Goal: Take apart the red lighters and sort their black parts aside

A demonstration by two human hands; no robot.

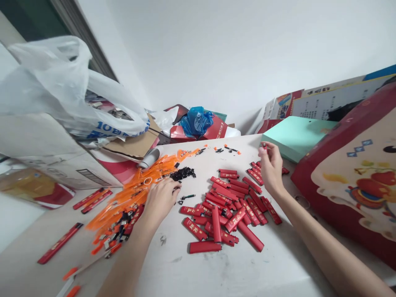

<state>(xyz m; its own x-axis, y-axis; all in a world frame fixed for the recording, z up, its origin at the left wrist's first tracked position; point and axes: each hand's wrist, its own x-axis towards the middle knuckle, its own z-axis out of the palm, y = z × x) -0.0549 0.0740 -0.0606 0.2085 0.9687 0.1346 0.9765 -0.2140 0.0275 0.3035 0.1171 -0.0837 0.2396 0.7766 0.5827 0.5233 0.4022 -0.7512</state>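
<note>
My right hand (pixel 272 165) is closed round a red lighter case; only its end (pixel 264 145) shows above the thumb. It is raised over a small row of red cases (pixel 255 172) at the right. Low over the table, my left hand (pixel 162 196) has its fingers bent together at the near side of a heap of small black parts (pixel 184 173). What its fingertips pinch, if anything, is hidden. Between the hands lies a loose pile of red lighter cases (pixel 229 198) with gold print. Orange strip-like parts (pixel 123 198) spread out left of my left hand.
A white plastic bag (pixel 55 78) rests on a carton (pixel 55 152) at the left. A mint-green box (pixel 297 136) and a large red printed box (pixel 349 177) stand at the right. A blue bag (pixel 197 121) lies at the back. Several red lighters (pixel 60 243) lie at the left.
</note>
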